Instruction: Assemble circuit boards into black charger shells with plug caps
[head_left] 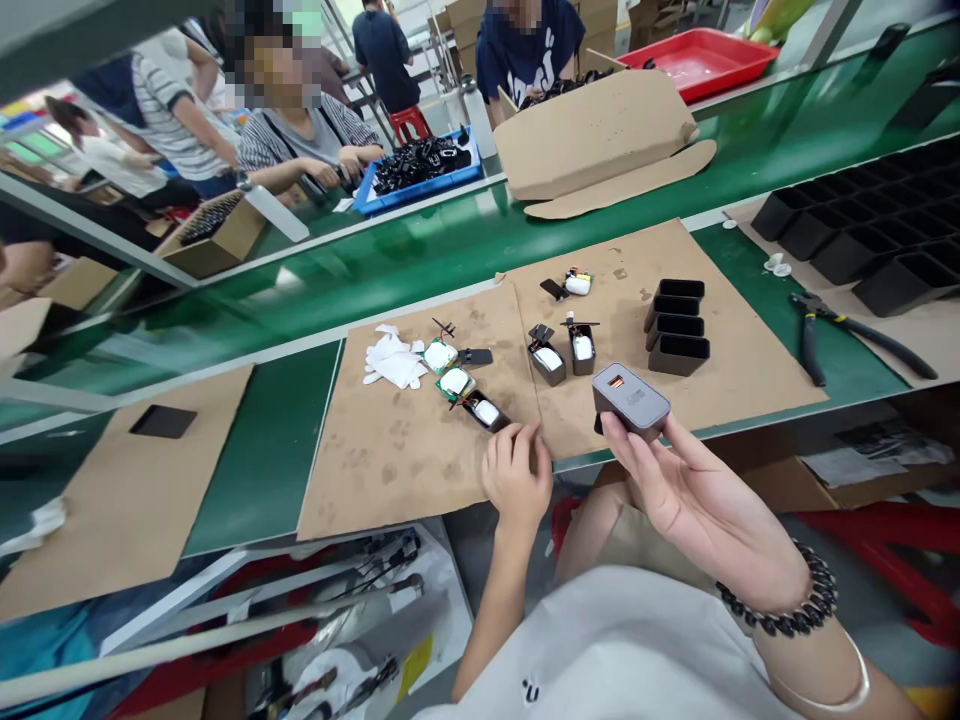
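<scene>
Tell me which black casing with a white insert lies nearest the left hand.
The casing just beyond the left hand, beside the green boards; the other two stand farther right.

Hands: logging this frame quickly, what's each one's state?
Left hand: curled shut, resting on the cardboard mat, contents hidden.
Right hand: holding the grey charger.

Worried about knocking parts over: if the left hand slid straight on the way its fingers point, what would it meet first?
Likely the small black housing with a white insert, on the cardboard just beyond the left hand; depth is unclear.
</scene>
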